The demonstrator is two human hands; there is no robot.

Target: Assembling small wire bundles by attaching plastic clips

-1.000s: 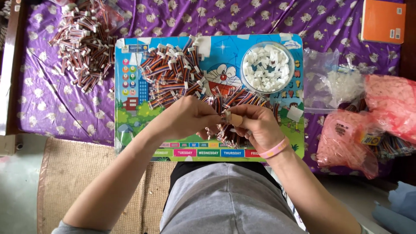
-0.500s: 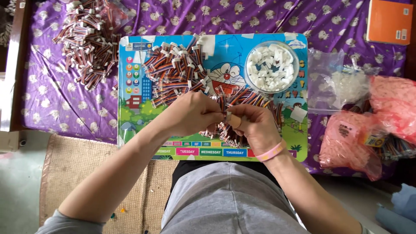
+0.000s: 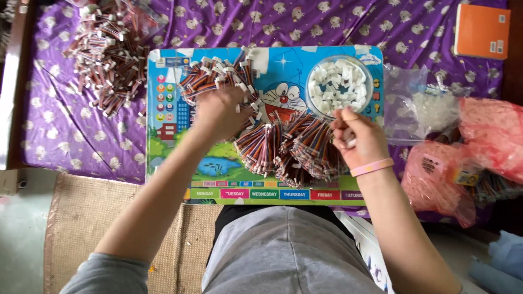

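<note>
change: your hands were together over the middle of the board half a second ago; now they are well apart, left gone up to the upper wire heap, right gone up toward the bowl.
cloth [image 3: 65, 130]: purple sheet with pale animal print, covers the whole table under you.
board [image 3: 169, 136]: cartoon play mat, blue and green, strip of coloured day tiles along your near edge; lies on the cloth right in front of you.
pink bags [image 3: 490, 136]: crumpled plastic, at your right, off the board.
clear bag [image 3: 430, 106]: between the board and the pink bags, white bits inside.
far wire heap [image 3: 106, 60]: striped wire leads with white ends, on the cloth beyond the board's left corner.
near wire pile [image 3: 294, 147]: fanned ribbon wires, middle of the board, between your two hands.
upper wire heap [image 3: 218, 73]: on the board's top left, wires with white plugs.
bowl [image 3: 311, 87]: clear round bowl, top right of the board, full of white connector housings [image 3: 340, 84].
orange box [image 3: 482, 30]: top right corner, on the cloth.
left hand [image 3: 218, 111]: palm down, fingers on the upper wire heap; whether it grips any, cannot tell.
right hand [image 3: 357, 136]: curled closed just below the bowl, pink wristband [image 3: 372, 167] on the wrist; a small white piece shows at the fingers, too small to tell more.
</note>
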